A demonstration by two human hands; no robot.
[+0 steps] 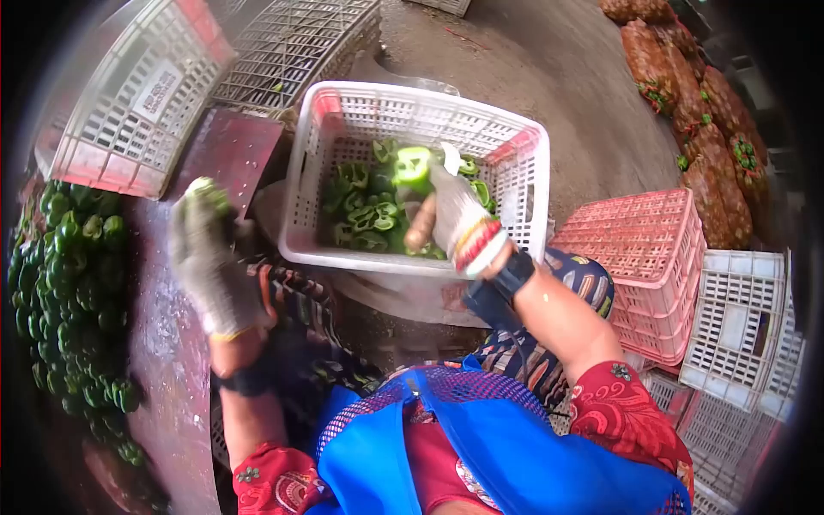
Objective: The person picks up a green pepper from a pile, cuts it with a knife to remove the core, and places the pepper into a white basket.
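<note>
A white plastic crate (416, 266) stands in front of me with cut green pepper pieces (369, 210) inside. Over it, my right hand (446, 210), in a light glove with bare fingertips showing, is closed round a wooden-looking handle. A cut green pepper piece (413, 168) is at that hand's upper side, blurred; whether the hand grips it or it is falling cannot be told. My left hand (202, 249), gloved and smeared by motion, is over the edge of the dark red table (163, 326), with a pale green piece (209, 193) at its fingertips.
Whole green peppers (73, 292) are piled at the left. A tilted white crate (142, 103) stands at the upper left beside a grey crate (292, 51). Red crates (631, 240) and white crates (738, 318) are at the right, with filled net sacks (712, 163) behind.
</note>
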